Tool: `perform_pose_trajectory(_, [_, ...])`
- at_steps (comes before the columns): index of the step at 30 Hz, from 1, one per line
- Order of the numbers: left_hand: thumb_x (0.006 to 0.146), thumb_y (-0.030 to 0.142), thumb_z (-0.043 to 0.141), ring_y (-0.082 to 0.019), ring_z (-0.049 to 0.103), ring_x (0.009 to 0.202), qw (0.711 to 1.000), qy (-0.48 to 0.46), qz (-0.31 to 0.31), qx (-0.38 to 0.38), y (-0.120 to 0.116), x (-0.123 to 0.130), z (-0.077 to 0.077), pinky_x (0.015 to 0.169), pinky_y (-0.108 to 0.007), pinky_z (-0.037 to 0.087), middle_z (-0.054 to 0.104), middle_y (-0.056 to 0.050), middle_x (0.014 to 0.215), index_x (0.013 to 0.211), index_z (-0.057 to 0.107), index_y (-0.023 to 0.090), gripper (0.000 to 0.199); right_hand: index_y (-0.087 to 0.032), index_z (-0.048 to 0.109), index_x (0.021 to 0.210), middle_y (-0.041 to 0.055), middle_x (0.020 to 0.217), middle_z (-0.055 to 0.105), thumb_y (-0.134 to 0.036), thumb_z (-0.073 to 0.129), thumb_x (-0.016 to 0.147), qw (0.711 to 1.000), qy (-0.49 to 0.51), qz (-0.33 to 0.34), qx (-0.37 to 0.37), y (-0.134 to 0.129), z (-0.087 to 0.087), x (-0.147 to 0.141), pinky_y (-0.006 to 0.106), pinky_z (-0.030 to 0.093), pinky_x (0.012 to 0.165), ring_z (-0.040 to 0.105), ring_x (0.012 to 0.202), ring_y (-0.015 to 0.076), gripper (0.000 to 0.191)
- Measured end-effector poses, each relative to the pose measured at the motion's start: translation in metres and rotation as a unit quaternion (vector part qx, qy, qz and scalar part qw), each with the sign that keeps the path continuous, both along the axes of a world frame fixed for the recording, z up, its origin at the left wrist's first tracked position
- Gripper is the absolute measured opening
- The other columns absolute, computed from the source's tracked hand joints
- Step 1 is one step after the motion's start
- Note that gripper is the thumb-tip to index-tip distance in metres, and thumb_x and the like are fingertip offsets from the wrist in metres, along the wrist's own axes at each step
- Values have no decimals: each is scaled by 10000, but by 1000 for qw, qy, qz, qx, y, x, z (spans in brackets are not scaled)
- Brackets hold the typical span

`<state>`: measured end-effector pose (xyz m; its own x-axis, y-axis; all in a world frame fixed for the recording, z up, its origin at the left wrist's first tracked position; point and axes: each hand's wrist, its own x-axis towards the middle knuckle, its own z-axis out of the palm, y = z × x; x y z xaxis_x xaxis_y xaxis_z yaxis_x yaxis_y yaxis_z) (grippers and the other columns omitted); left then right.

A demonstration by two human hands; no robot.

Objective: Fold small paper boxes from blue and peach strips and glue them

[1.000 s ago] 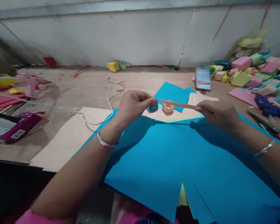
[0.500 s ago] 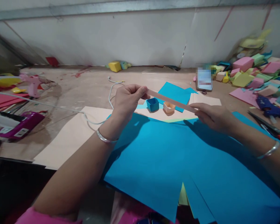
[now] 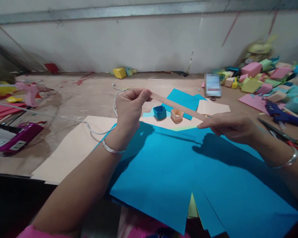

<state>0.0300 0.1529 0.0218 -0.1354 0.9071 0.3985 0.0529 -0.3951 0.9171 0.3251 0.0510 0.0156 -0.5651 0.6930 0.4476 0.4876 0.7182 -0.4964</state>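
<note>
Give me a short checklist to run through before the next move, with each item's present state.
1. Left hand gripping the peach strip: ok, pinches its far end.
2. Right hand gripping the strip: ok, holds the nearer end.
3. Strip straight: ok, no obvious bend between the hands.
4. Blue box and peach box standing open side up: ok.
5. Blue sheet fully on the table: not ok, its near part juts past the edge.
6. Glue on the strip: cannot tell.
</note>
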Motion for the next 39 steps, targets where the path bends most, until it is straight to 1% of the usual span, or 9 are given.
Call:
perform_pose_trajectory(5, [841, 492, 698, -112, 666, 705, 996, -66, 30, -48, 6, -8, 6, 599, -214, 464, 721, -1, 726, 790, 657, 224, 277, -303, 725, 1099, -30, 590, 551, -158, 427, 987, 992, 53, -100, 50, -3, 1, 3, 269, 439, 523, 519, 505, 114, 350])
perform_pose_trajectory(8, [804, 636, 669, -127, 647, 666, 989, -2, -120, -81, -12, 3, 7, 594, -227, 456, 711, -43, 702, 796, 684, 173, 464, -290, 702, 1148, -28, 608, 538, -180, 431, 1004, 978, 126, -137, 91, -3, -2, -14, 262, 443, 533, 503, 514, 109, 326])
perform_pose_trajectory(12, [761, 647, 707, -150, 649, 732, 903, 71, -399, -143, -44, 22, -2, 615, -239, 463, 736, -82, 814, 842, 730, 137, 517, -287, 609, 1269, -24, 690, 612, -174, 399, 1006, 992, 98, -65, 36, -8, -6, -59, 248, 470, 528, 541, 539, 105, 356])
perform_pose_trajectory(16, [843, 573, 667, -111, 601, 652, 892, 19, -416, -177, -54, 28, -14, 631, -237, 466, 710, -60, 727, 729, 726, 133, 459, -243, 508, 1357, -48, 667, 607, -204, 445, 997, 986, 111, -108, -63, -17, -18, -89, 229, 472, 524, 563, 518, 93, 367])
perform_pose_trajectory(21, [778, 358, 797, -170, 682, 706, 848, -3, -493, -196, -58, 30, -13, 717, -314, 544, 725, -64, 783, 892, 741, 129, 262, -206, 387, 1453, -47, 652, 648, -217, 489, 980, 963, 172, -151, -145, -21, -36, -90, 226, 479, 496, 611, 516, 113, 484])
perform_pose_trajectory(25, [816, 318, 748, -149, 657, 650, 865, -4, -453, -213, -61, 32, -11, 661, -283, 526, 703, -54, 700, 774, 719, 128, 196, -229, 376, 1462, -30, 727, 673, -187, 442, 990, 982, 134, -105, -87, -17, -38, -82, 227, 517, 548, 647, 578, 115, 478])
perform_pose_trajectory(28, [830, 288, 714, -115, 610, 618, 892, 24, -392, -225, -57, 33, -14, 599, -237, 471, 690, -44, 684, 801, 734, 128, 164, -248, 484, 1368, 15, 886, 720, -132, 420, 974, 995, 80, -54, 39, -12, -35, -75, 256, 556, 671, 687, 716, 127, 416])
perform_pose_trajectory(32, [807, 246, 711, -88, 559, 602, 903, 41, -349, -247, -54, 31, -16, 565, -219, 430, 670, -32, 711, 825, 745, 121, 131, -224, 652, 1105, 65, 1000, 741, -105, 480, 938, 981, 29, -15, 192, -2, -33, -68, 323, 559, 766, 694, 901, 183, 268])
perform_pose_trajectory(39, [706, 218, 802, -96, 582, 642, 883, 18, -376, -281, -55, 29, -17, 607, -238, 457, 684, -29, 783, 923, 726, 128, 247, -182, 685, 1034, 92, 959, 724, -114, 602, 918, 977, 38, -16, 207, -1, -34, -67, 310, 559, 741, 675, 894, 184, 158])
